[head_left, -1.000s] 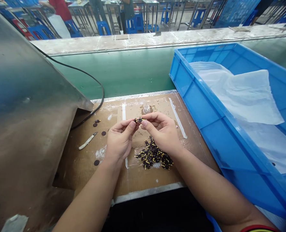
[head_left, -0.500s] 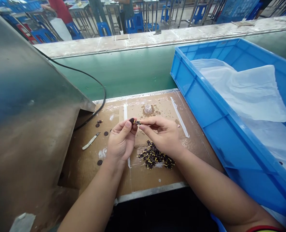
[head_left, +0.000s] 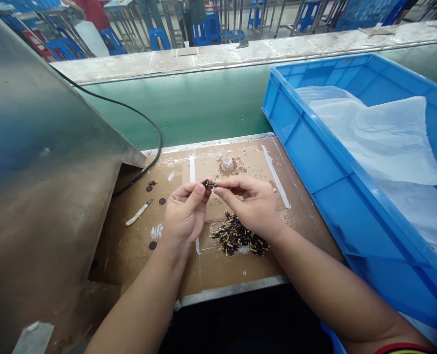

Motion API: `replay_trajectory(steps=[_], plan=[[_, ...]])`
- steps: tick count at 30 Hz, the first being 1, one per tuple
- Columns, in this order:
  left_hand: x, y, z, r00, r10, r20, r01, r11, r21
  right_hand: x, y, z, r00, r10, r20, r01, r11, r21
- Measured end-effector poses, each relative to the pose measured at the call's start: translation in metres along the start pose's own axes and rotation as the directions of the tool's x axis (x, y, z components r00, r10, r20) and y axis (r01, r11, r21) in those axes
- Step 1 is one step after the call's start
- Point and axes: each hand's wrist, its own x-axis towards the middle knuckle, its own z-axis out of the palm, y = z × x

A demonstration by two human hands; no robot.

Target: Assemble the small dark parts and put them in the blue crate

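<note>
Basically, left hand pinched one end of a small dark part, right hand the other end, above the board, beyond the pile. Judgement: good handling needed a firm left hold, light right fingertips, both ends lined up.

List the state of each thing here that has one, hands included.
Left hand: closed, pinching a dark piece
Right hand: closed, pinching a small black-and-yellow part
Parts pile: loose, jumbled
Dark discs: lying flat, scattered
Knife: lying down, blade exposed
Cable: slack, curved
Blue crate: open-topped, holding white sheets
White sheets: creased
</note>
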Motion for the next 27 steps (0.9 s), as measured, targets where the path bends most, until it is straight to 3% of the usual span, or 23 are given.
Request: replay_trajectory(steps=[5, 8, 11, 18, 23, 27], plan=[[-0.003, -0.005, -0.002, 0.989, 0.146, -0.018, -0.139, 0.971, 0.195, 0.001, -0.003, -0.006, 0.989, -0.146, 0.035, 0.150, 0.974, -0.167], [-0.008, -0.009, -0.004, 0.960, 0.280, 0.002, -0.257, 0.875, 0.410, 0.002, -0.003, -0.007, 0.980, -0.195, 0.044, 0.199, 0.954, -0.222], [-0.012, -0.012, -0.003, 0.937, 0.347, 0.035, -0.315, 0.799, 0.511, 0.003, -0.003, -0.007, 0.975, -0.219, 0.036, 0.221, 0.941, -0.256], [-0.014, -0.012, 0.000, 0.934, 0.357, 0.031, -0.312, 0.768, 0.559, 0.003, -0.001, -0.006, 0.972, -0.232, 0.039, 0.232, 0.925, -0.302], [-0.013, -0.007, 0.002, 0.901, 0.400, 0.166, -0.403, 0.635, 0.659, 0.002, -0.004, -0.009, 0.967, -0.253, -0.004, 0.241, 0.924, -0.297], [-0.009, -0.008, -0.001, 0.876, 0.418, 0.239, -0.456, 0.561, 0.691, 0.005, 0.000, -0.011, 0.981, -0.181, -0.071, 0.164, 0.967, -0.195]])
